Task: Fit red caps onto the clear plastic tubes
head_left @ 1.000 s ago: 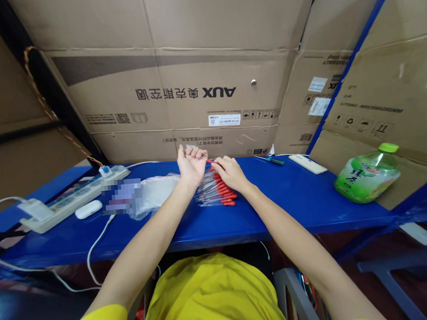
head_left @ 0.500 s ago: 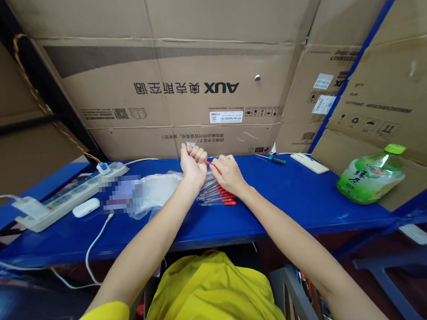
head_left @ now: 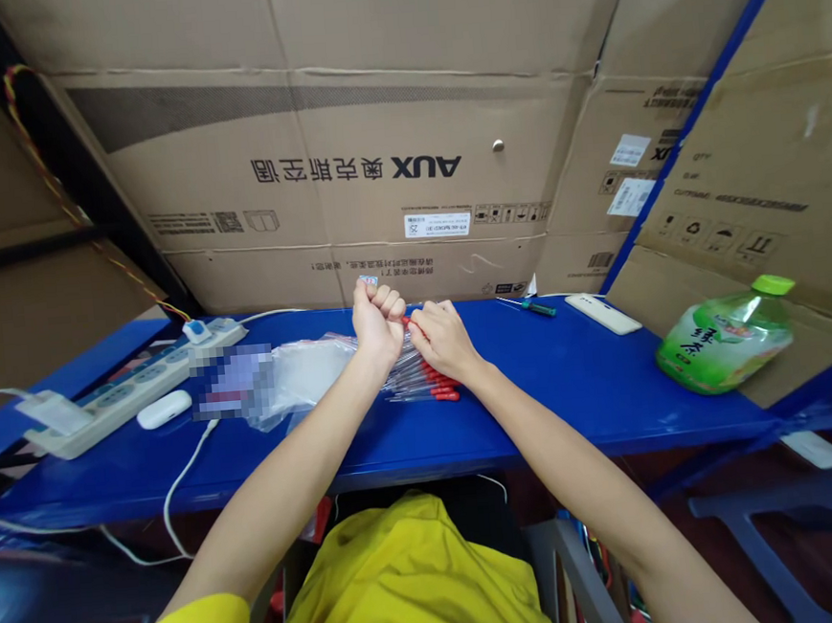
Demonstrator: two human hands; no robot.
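Note:
My left hand (head_left: 377,321) is closed in a fist above a blue table (head_left: 552,397), and a small label sticks out of its top. My right hand (head_left: 443,338) is pinched right beside it on a thin red-tipped tube whose red end shows between the two hands. Under both hands lies a row of clear tubes with red caps (head_left: 432,382). A crumpled clear plastic bag (head_left: 306,373) lies just left of my left hand.
A white power strip (head_left: 126,387) with cables and a white earbud case (head_left: 162,409) sit at the left. A green-handled screwdriver (head_left: 537,309), a white remote (head_left: 602,313) and a green drink bottle (head_left: 724,337) lie at the right. Cardboard boxes (head_left: 375,161) wall the back.
My left hand has closed from a loose grip into a tight fist. My right hand has pushed the red-tipped tube up against it, and both hands have shifted slightly toward the boxes.

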